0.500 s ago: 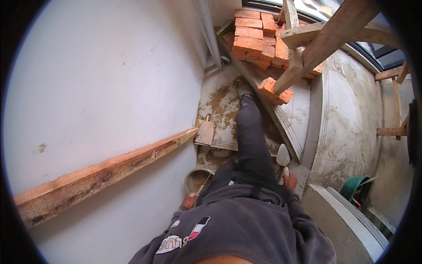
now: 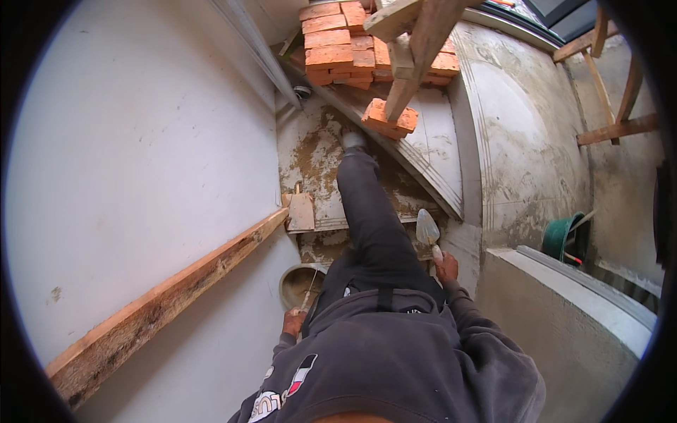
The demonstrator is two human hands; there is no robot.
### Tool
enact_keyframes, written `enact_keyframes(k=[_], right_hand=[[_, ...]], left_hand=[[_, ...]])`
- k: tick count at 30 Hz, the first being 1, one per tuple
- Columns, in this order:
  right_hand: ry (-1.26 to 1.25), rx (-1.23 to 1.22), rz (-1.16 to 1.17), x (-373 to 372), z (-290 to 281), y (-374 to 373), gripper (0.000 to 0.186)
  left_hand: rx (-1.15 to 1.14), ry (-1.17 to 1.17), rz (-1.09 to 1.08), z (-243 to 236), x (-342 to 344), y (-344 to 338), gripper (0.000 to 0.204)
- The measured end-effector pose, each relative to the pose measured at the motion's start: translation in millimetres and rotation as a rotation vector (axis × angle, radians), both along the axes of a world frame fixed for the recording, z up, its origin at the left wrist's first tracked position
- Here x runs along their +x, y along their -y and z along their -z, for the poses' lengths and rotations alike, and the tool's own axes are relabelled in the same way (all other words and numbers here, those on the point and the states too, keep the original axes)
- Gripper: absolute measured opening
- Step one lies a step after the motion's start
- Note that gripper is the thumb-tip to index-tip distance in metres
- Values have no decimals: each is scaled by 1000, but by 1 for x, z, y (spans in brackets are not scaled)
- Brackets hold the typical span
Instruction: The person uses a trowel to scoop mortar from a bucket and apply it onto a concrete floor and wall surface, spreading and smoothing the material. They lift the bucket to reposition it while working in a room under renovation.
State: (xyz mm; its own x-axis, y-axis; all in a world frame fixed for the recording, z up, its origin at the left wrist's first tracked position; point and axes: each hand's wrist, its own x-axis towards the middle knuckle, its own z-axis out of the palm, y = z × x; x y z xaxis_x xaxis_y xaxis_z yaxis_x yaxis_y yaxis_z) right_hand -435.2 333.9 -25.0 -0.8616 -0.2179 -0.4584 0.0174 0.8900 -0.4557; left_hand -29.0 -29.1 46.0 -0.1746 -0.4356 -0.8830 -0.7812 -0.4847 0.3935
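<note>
1. Right hand: fingers curled closed about the handle of a pointed trowel, held beside the thigh; the pale blade points forward, away from the body.
2. Left hand: partly hidden by the sleeve; fingers appear bent around a thin pale handle. Whether this is the bail of the bucket or a separate tool cannot be told.
3. Bucket: round, its mouth just ahead of the left hand, between the leg and the white wall; its contents are indistinct.
4. Dark-trousered leg: extended forward, the foot upon a mortar-stained stair surface.
5. Wooden board: small, pale, lying to the left of the leg near the wall.
6. Timber beam: long and rough-sawn, running along the white wall at the left.
7. Brick stack: orange-red bricks in several layers, beyond the foot.
8. Loose bricks: a small group nearer the foot, at the lower end of a wooden post.
9. Green bucket: at the far right, tilted, beyond the low wall.
</note>
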Motion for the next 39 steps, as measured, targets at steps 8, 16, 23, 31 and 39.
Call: enact_keyframes(k=[8, 16, 23, 31, 39], right_hand=[[41, -73, 283, 15, -7, 9, 40], [-32, -87, 441, 40, -55, 3, 39], [-224, -250, 559, 23, -46, -14, 22], [-176, -478, 698, -50, -180, 15, 35], [356, -696, 535, -59, -251, 73, 35]], left_hand=[[-129, -103, 162, 41, 20, 26, 14], [-75, 28, 269, -11, -37, 41, 19], [-126, -50, 331, 19, -39, 52, 23], [-210, -164, 382, 3, -106, 69, 26], [-272, -159, 403, -16, -168, 80, 33]])
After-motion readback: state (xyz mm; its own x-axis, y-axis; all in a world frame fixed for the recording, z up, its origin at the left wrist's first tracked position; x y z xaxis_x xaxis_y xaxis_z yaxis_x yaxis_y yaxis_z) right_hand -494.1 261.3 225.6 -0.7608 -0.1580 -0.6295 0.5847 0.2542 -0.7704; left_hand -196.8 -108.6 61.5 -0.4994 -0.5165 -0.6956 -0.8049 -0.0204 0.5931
